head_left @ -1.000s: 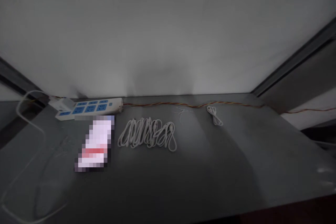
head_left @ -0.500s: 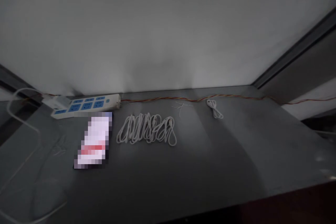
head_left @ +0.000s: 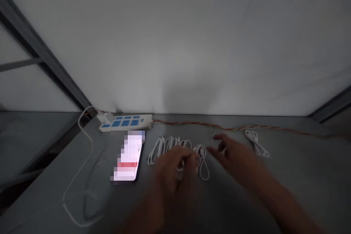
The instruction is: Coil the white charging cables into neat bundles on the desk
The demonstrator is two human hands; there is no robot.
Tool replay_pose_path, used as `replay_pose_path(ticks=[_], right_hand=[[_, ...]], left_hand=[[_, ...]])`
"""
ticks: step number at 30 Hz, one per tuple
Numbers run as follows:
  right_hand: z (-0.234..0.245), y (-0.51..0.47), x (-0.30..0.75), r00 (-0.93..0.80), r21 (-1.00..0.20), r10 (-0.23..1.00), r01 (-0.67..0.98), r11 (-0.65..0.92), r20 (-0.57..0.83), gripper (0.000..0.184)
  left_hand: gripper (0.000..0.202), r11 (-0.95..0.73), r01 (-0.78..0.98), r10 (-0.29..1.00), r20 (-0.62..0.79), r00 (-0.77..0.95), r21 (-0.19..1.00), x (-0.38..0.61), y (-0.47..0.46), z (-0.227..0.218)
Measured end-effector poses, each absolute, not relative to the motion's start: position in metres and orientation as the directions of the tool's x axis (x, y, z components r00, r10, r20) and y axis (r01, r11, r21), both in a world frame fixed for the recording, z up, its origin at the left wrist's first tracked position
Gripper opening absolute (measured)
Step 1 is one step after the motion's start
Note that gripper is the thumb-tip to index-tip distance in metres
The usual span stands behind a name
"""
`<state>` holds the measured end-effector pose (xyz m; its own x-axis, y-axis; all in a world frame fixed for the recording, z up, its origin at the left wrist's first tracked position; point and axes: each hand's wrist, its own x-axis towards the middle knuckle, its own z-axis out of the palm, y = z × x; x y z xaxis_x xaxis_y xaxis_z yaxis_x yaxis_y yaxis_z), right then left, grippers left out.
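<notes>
Head view: left hand [head_left: 175, 175] and right hand [head_left: 233, 159] held apart over a coiled white cable [head_left: 202, 162].
Cable's loop sits at the left's 3 o'clock, the right's 9 o'clock, on the grey tabletop [head_left: 115, 204]; blur hides any grip.

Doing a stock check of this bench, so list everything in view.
power strip: one, white with blue sockets, back edge, left of centre
plug: one, white, at the strip's left end
pixelated flat object: one, pale with a red band, in front of the strip
long cable coil: one, white, mid-table
short cable coil: one, white, back right
twisted wire: one, red and yellow, along the back edge
loose cable: one, white, left table edge
table: one, grey, under everything
left hand: one, blurred, at the long cable coil
right hand: one, fingers spread, right of the long cable coil
</notes>
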<state>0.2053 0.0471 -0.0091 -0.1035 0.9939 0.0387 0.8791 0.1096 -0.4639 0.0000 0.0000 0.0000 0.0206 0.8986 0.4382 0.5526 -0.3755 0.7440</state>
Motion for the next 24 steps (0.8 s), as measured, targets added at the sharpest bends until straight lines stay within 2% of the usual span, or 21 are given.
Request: replay_pose_path(ticks=[2,4,6,8,11,13,16,18,20,24], right_hand=[[-0.031,0.06,0.189,-0.221,-0.401,0.97,0.902,0.163,-0.102,0.037],[-0.05,0.07,0.183,-0.336,-0.443,0.936,0.858,0.259,-0.104,0.032],[-0.062,0.079,0.186,-0.376,-0.471,0.922,0.833,0.29,-0.098,0.048],[-0.065,0.086,0.194,-0.335,-0.503,0.939,0.826,0.256,-0.073,0.059],[-0.063,0.095,0.209,-0.229,-0.65,0.973,0.74,0.174,0.0,0.047],[-0.062,0.099,0.217,-0.159,-0.807,0.987,0.584,0.089,-0.006,0.042],[-0.063,0.1,0.22,-0.069,-0.926,0.997,0.377,-0.017,-0.046,0.051],[-0.064,0.097,0.216,-0.03,-0.893,0.999,0.45,0.026,0.014,0.051],[-0.064,0.092,0.207,-0.052,-0.782,0.996,0.617,0.09,0.073,0.047],[-0.067,0.08,0.193,-0.123,-0.572,0.992,0.813,0.114,0.023,0.051]], left_hand=[[0.017,-0.43,0.692,0.891,0.396,0.222,0.58,0.002,0.019,-0.009],[0.018,-0.486,0.799,0.869,0.291,0.4,0.353,0.002,0.037,-0.021],[0.022,-0.505,0.804,0.859,0.271,0.433,0.316,-0.003,0.047,-0.035],[0.022,-0.504,0.811,0.86,0.259,0.439,0.298,-0.01,0.05,-0.048],[0.023,-0.492,0.84,0.864,0.252,0.437,0.231,-0.019,0.051,-0.062],[0.027,-0.484,0.848,0.863,0.278,0.422,0.216,-0.022,0.052,-0.066],[0.027,-0.506,0.836,0.847,0.308,0.433,0.215,-0.022,0.052,-0.067],[0.024,-0.56,0.801,0.817,0.303,0.49,0.211,-0.02,0.05,-0.067],[0.023,-0.629,0.75,0.772,0.278,0.572,0.203,-0.018,0.046,-0.068],[0.037,-0.678,0.71,0.734,0.231,0.638,0.19,-0.015,0.038,-0.07]])
